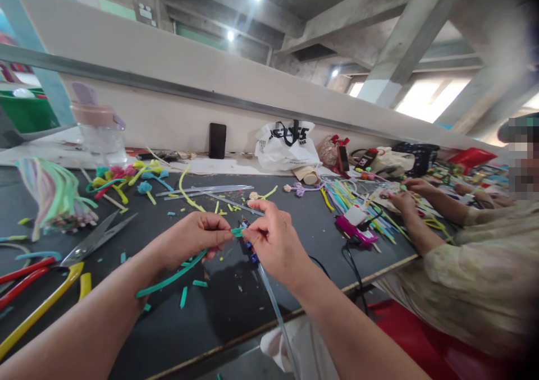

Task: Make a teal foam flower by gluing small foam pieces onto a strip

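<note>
My left hand [189, 239] is closed around a green pipe cleaner [172, 279], whose long end curves down beneath my wrist. At its short end, the thumb and finger of my right hand [273, 237] pinch the same pipe cleaner. Under my right hand a dark blue object [249, 245] is partly hidden, and a long translucent stick [275, 307] runs from it past the table's front edge. Short green cut pieces [183, 297] lie below my hands. Large scissors [71, 268] with red and yellow handles lie spread open to the left.
A bundle of pastel pipe cleaners [54, 195] and small fuzzy flowers [122, 178] lie at left, near a clear bottle [99, 138]. A phone [217, 141] and white bag [288, 147] stand at the back. A magenta glue gun [357, 233] lies right, beside a co-worker [471, 268].
</note>
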`<state>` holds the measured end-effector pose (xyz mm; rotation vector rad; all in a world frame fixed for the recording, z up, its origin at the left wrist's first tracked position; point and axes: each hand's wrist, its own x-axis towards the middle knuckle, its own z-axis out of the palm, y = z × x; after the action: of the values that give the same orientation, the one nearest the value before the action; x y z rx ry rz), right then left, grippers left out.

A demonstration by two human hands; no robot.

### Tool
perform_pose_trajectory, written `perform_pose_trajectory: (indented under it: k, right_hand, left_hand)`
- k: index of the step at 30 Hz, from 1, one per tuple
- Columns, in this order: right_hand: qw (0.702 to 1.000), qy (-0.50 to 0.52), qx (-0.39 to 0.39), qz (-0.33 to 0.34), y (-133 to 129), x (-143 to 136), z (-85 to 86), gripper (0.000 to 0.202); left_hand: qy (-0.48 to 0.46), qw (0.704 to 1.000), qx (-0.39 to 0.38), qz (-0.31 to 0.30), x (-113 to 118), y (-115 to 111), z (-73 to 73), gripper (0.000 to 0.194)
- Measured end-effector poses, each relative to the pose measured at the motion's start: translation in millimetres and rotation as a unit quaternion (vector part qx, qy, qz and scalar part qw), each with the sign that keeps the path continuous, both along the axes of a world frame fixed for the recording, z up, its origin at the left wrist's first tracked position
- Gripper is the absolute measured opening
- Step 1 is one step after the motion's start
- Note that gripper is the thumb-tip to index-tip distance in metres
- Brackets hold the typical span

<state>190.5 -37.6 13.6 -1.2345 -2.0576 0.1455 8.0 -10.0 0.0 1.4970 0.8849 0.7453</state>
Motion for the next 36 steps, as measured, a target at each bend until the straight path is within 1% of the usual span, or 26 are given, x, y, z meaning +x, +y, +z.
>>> perform_pose_trajectory:
  k: [4, 8, 10, 12, 15, 17, 22, 29, 36]
  right_hand:
    - [0.998, 0.044, -0.037, 0.011, 2.6, 7.4, 2.6, 0.035]
    - [0.99, 0.092, -0.103, 0.039, 3.7, 5.7, -1.9, 0.026]
    - [0.986, 0.121, -0.112, 0.037, 4.2, 2.8, -4.5, 0.024]
    - [0.987, 0.131, -0.095, 0.023, 5.1, 0.3, -6.0, 0.021]
    - [0.992, 0.117, -0.054, -0.001, 7.0, -1.7, -6.2, 0.014]
    - [0.992, 0.116, -0.041, -0.008, 8.2, -2.2, -6.1, 0.012]
    - [0.992, 0.116, -0.038, -0.01, 9.6, -3.4, -6.7, 0.009]
    - [0.994, 0.104, -0.045, -0.005, 9.4, -3.1, -5.6, 0.008]
    - [0.996, 0.077, -0.04, -0.008, 9.9, -2.6, -6.7, 0.006]
  left_hand:
    - [-0.007, 1.0, -0.01, 0.01, -0.5, -0.1, 0.9, 0.021]
    - [-0.014, 1.0, -0.013, 0.02, 0.0, -0.1, 1.8, 0.019]
    - [-0.015, 1.0, -0.013, 0.023, 0.6, -0.2, 1.5, 0.019]
    - [-0.018, 1.0, -0.012, 0.015, 1.0, -0.1, 0.7, 0.019]
    - [-0.02, 1.0, -0.01, 0.004, 1.4, 0.1, -0.5, 0.019]
    - [-0.015, 1.0, -0.012, 0.006, 1.7, 0.0, -0.5, 0.019]
    - [0.006, 1.0, -0.01, 0.006, 1.6, -1.0, 2.0, 0.019]
    - [0.019, 1.0, 0.016, 0.003, 1.6, -1.9, 1.8, 0.012]
    - [-0.013, 1.0, 0.013, 0.004, 3.5, 0.3, -3.7, 0.02]
